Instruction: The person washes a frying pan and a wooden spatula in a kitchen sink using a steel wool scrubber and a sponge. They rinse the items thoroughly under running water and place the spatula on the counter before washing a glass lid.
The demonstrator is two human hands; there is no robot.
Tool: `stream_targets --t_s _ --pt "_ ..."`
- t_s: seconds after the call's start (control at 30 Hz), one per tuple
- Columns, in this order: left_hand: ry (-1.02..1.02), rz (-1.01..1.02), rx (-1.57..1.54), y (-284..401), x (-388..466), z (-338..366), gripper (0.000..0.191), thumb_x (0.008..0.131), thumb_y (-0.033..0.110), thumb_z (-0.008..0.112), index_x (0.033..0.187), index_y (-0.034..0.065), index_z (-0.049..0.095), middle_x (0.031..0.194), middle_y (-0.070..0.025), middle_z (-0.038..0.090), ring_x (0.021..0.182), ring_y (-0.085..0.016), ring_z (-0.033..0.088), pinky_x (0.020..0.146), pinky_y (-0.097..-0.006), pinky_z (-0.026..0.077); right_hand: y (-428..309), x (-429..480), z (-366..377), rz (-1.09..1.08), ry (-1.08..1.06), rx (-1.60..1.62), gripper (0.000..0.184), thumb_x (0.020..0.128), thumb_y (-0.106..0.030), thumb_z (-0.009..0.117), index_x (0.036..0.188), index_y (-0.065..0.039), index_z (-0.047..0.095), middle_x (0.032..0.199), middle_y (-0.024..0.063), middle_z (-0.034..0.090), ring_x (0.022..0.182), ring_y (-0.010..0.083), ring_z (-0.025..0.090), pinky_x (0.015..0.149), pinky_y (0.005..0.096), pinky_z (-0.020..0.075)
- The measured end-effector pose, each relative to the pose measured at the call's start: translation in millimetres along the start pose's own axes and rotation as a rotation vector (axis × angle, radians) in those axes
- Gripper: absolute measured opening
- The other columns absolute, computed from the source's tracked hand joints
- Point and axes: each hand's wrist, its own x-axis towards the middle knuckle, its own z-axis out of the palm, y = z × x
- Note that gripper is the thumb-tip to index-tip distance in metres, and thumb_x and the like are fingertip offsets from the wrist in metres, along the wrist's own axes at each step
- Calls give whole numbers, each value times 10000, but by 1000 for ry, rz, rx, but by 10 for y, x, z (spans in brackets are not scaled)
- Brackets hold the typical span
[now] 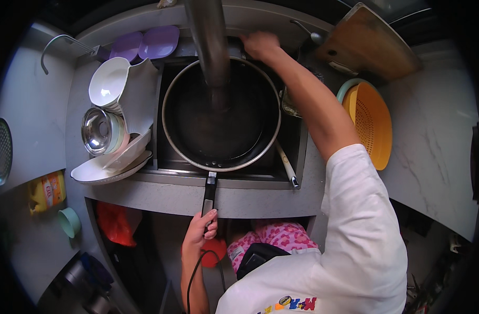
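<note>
My left hand is closed around the black handle of a large frying pan. The dark pan with a pale rim rests over the sink basin, below a metal faucet that blurs towards its middle. Behind the pan, my right hand is at the back edge of the sink, near the faucet's base. It is blurred, and its fingertips and what they touch cannot be made out. A cream-coloured handle with a metal end sticks out from under the pan's right side, across the sink's front rim.
Left of the sink stand white bowls, a steel bowl and white dishes. Purple trays lie behind. At right are an orange colander and a wooden cutting board. A red bag hangs under the counter.
</note>
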Motion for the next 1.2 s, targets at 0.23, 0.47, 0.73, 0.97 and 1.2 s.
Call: stream_targets --t_s 0.23,0.47,0.73,0.97,1.2 --pt "187 62 80 55 -97 97 302 995 264 699 805 124 512 599 39 456 419 -39 361 382 -219 228 -551 361 124 -278 48 687 582 1069 -498 382 1176 -37 722 1190 249 702 1174 456 622 986 515 476" --pt "208 129 181 47 -95 152 298 1004 268 699 840 107 508 617 28 465 453 -47 376 405 -220 268 -525 473 324 -148 246 778 457 977 -397 527 995 15 723 1005 298 698 995 504 662 821 510 519" --pt "463 395 590 -99 -63 176 300 997 279 684 880 9 622 613 -4 547 523 -84 527 504 -300 438 -589 202 155 -109 319 891 360 955 -356 589 985 -31 741 888 193 725 873 331 707 794 411 521" --pt "621 497 745 -186 -60 247 402 987 348 716 1006 -48 644 698 -231 638 594 -371 621 587 -425 489 -617 32 -111 33 334 840 364 935 -317 559 807 -42 761 775 134 734 742 220 682 715 384 499" --pt "750 656 859 -451 45 295 392 994 347 702 992 -24 574 756 -300 655 757 -526 649 603 -532 498 -489 255 176 -11 329 1170 399 942 -270 547 703 19 684 664 112 667 631 192 603 631 368 452"
